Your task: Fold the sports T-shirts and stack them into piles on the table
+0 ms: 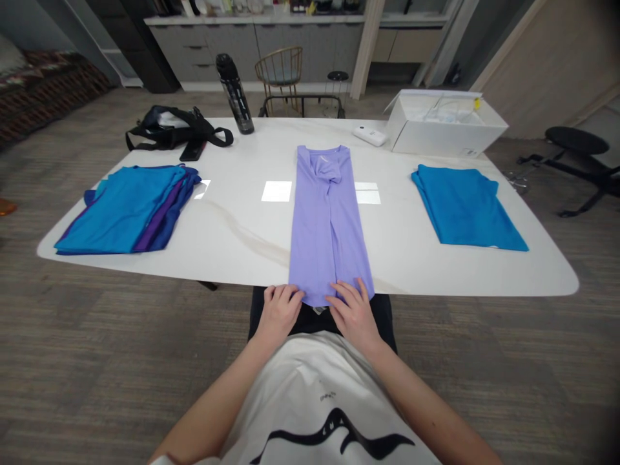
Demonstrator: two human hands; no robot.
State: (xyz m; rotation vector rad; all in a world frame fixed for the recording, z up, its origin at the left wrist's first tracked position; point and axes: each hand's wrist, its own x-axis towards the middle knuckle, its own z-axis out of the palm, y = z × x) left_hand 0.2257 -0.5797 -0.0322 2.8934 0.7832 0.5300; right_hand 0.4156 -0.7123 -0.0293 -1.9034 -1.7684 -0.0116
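Note:
A lavender T-shirt, folded lengthwise into a long narrow strip, lies down the middle of the white table. Its neckline points away from me and its hem hangs just over the near edge. My left hand is closed at the hem's left corner, thumb and fingertips together on the cloth. Over the right part of the hem, my right hand rests with fingers spread on the fabric. Some cloth is bunched below the collar, and a loose fold runs down the right half.
Folded blue and purple garments are stacked at left; a folded blue garment lies at right. Along the back are a black bag, phone, dark bottle, small white device and white box. Chairs stand beyond.

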